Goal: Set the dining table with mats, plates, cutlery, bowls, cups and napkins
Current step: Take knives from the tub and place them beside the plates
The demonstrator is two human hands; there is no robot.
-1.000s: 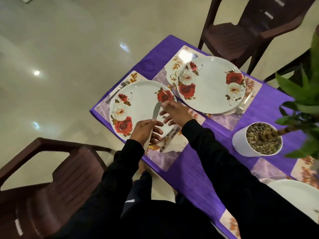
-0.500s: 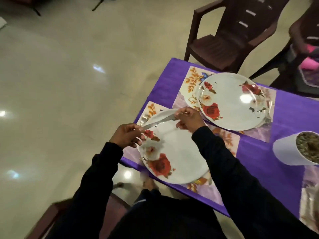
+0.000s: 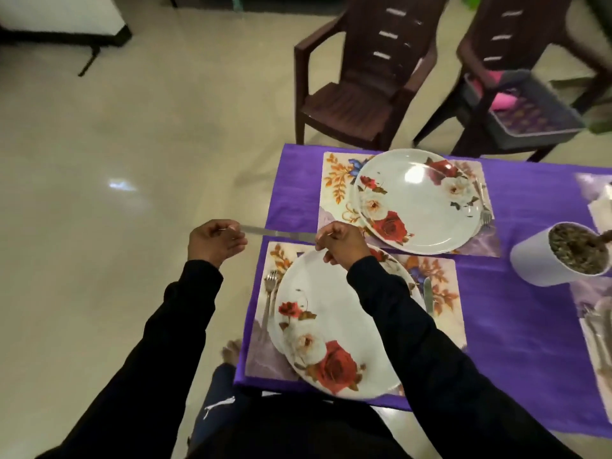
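Observation:
A table knife (image 3: pixel 276 231) hangs level in the air above the table's left edge, held at both ends. My left hand (image 3: pixel 215 241) grips its handle out over the floor. My right hand (image 3: pixel 341 243) pinches its blade end above the near plate's far rim. The near rose-patterned plate (image 3: pixel 331 323) lies on a floral mat (image 3: pixel 437 309), with a fork (image 3: pixel 270 289) at its left and a second knife (image 3: pixel 428 294) at its right. A second rose plate (image 3: pixel 420 200) rests on the far mat (image 3: pixel 337 180), a fork (image 3: pixel 485 210) beside it.
A purple cloth (image 3: pixel 516 342) covers the table. A white pot of pebbles (image 3: pixel 559 256) stands at the right. More mats and cutlery (image 3: pixel 596 323) show at the right edge. Two brown plastic chairs (image 3: pixel 357 97) stand beyond the table, one holding a basket (image 3: pixel 523 107).
The knife has swung from a slant over the near plate to level, out past the table's left edge, and my left hand moved left over the floor. The view swung right.

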